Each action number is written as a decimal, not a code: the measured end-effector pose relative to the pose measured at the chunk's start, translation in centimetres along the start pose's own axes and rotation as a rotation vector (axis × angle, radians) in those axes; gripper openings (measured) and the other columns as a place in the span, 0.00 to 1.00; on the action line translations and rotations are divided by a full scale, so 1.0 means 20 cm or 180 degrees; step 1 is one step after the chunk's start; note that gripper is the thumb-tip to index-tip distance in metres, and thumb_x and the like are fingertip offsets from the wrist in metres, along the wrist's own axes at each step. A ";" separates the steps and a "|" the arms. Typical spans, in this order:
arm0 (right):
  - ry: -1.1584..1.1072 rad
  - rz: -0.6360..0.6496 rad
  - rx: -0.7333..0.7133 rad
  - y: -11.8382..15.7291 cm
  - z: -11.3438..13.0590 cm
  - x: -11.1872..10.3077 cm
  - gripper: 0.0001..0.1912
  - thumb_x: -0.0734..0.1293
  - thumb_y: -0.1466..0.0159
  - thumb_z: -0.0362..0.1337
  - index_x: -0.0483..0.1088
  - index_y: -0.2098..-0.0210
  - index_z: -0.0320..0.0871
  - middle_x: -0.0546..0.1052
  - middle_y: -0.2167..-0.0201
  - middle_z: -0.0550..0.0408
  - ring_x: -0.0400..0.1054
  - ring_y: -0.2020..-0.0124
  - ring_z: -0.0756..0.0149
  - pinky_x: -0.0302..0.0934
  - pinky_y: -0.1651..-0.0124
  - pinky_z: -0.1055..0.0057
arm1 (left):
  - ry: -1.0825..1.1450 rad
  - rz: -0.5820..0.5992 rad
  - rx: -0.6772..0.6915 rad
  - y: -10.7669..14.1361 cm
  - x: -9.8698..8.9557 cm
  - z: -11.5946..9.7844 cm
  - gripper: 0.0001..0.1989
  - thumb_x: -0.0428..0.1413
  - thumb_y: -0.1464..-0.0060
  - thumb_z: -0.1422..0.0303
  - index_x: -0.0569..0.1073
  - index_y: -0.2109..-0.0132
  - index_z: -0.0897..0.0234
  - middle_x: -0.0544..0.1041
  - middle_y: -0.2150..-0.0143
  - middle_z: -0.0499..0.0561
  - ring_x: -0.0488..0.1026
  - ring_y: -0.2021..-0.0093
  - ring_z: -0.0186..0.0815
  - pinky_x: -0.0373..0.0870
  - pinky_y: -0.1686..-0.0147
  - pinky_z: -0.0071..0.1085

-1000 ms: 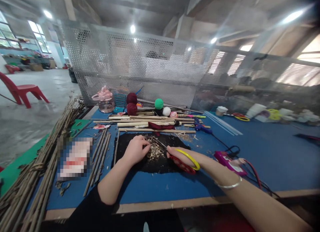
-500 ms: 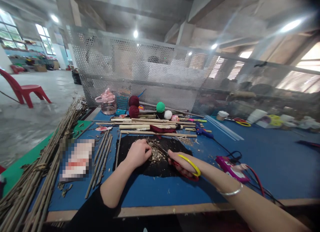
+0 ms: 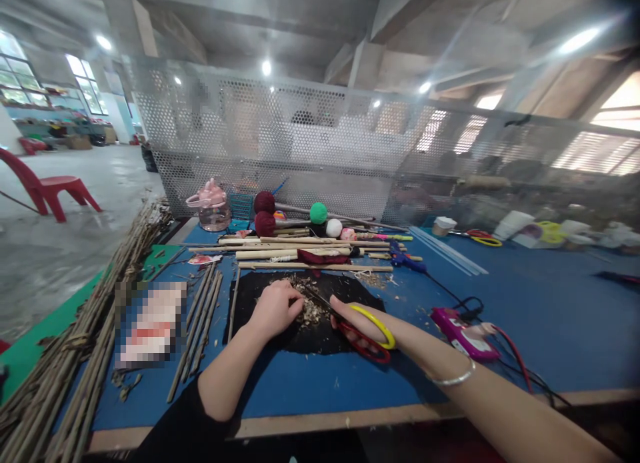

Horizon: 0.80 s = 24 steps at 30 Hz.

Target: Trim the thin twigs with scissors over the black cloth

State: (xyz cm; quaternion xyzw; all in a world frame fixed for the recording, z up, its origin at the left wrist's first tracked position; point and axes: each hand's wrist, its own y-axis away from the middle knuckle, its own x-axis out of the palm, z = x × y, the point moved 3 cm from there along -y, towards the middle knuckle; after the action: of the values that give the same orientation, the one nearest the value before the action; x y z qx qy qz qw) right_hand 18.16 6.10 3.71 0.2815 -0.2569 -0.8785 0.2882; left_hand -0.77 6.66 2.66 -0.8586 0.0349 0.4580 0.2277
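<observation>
My right hand (image 3: 357, 320) is wrapped round a pair of scissors (image 3: 383, 330) with one yellow and one red handle loop. The dark blades point left, toward the fingertips of my left hand (image 3: 277, 308). That hand rests on the black cloth (image 3: 250, 293) with its fingers curled and pressed together. Whatever it may be pinching is hidden behind the fingers and too small to name. Beneath and between both hands lies a heap of small pale-brown chopped bits (image 3: 314, 311), spread over the cloth.
Bundled dry stalks (image 3: 100, 330) lie along the left table edge, with several cut sticks (image 3: 203, 323) beside them. Behind the cloth are wooden rods (image 3: 315, 266), yarn balls (image 3: 319, 213) and a blue glue gun (image 3: 407, 260). A purple power strip (image 3: 463, 333) with cables sits at right.
The scissors' handle loops are spread farther apart, with more of the red loop showing. My left hand stays nearly still. The whole view has shifted slightly.
</observation>
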 end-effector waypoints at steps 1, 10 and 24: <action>0.0023 -0.0016 -0.0004 0.00 0.00 0.00 0.34 0.47 0.48 0.69 0.60 0.70 0.43 0.55 0.88 0.65 0.47 0.92 0.79 0.46 0.92 0.80 | -0.0013 0.0003 -0.0001 0.00 0.00 0.00 0.12 0.49 0.48 0.66 0.77 0.69 0.61 0.71 0.71 0.51 0.66 0.66 0.34 0.62 0.63 0.30; -0.0138 0.0022 0.0122 0.01 -0.04 0.01 0.34 0.48 0.49 0.69 0.60 0.71 0.44 0.54 0.87 0.65 0.46 0.91 0.79 0.43 0.92 0.82 | -0.0048 0.0032 0.0077 0.00 0.01 -0.01 0.12 0.49 0.48 0.66 0.77 0.71 0.62 0.71 0.71 0.51 0.66 0.67 0.34 0.60 0.66 0.29; -0.0201 -0.0097 0.0100 0.05 -0.01 0.02 0.33 0.48 0.48 0.68 0.59 0.72 0.43 0.54 0.89 0.66 0.45 0.92 0.79 0.44 0.93 0.82 | -0.0142 -0.0047 0.0079 0.00 0.01 -0.01 0.12 0.49 0.47 0.67 0.75 0.72 0.62 0.70 0.72 0.50 0.66 0.67 0.33 0.59 0.66 0.29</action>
State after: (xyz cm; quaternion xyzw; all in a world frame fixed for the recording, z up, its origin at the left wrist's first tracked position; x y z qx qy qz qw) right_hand 18.44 5.13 4.04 0.2620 -0.2753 -0.8871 0.2620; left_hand -0.61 6.65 2.63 -0.8455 0.0292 0.4749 0.2424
